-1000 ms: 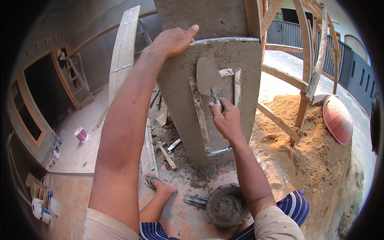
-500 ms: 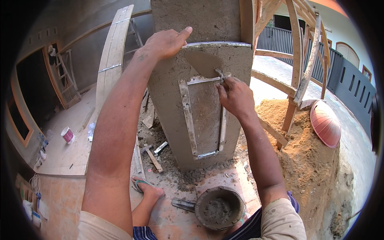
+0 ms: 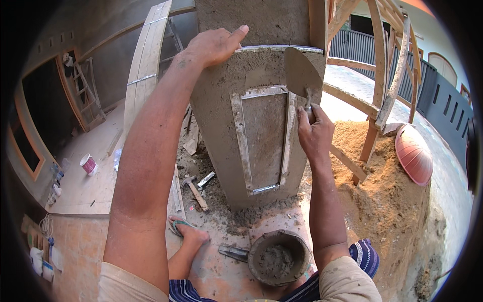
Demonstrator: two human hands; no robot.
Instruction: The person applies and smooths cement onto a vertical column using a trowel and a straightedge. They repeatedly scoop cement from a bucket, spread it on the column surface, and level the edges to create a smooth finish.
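A grey plastered pillar base (image 3: 216, 131) stands in front of me, with a metal frame (image 3: 240, 146) set into its wet face. My left hand (image 3: 214, 45) rests flat on the metal strip along its top edge (image 3: 271, 48), fingers spread. My right hand (image 3: 314, 132) grips the handle of a trowel (image 3: 302, 73), whose blade lies against the upper right corner of the wet plaster. A bucket of mortar (image 3: 278, 257) sits on the ground below, between my legs.
A hammer (image 3: 193, 187) and a second trowel (image 3: 232, 251) lie on the floor. A sand heap (image 3: 387, 196) and a pink basin (image 3: 413, 155) are at the right. Wooden scaffolding (image 3: 387, 75) stands behind; long planks (image 3: 148, 60) lean at left. My foot (image 3: 188, 232) is near the base.
My right hand has carried the trowel from the panel's middle up and right to the top corner. My left hand stays on the top edge. My view has shifted slightly.
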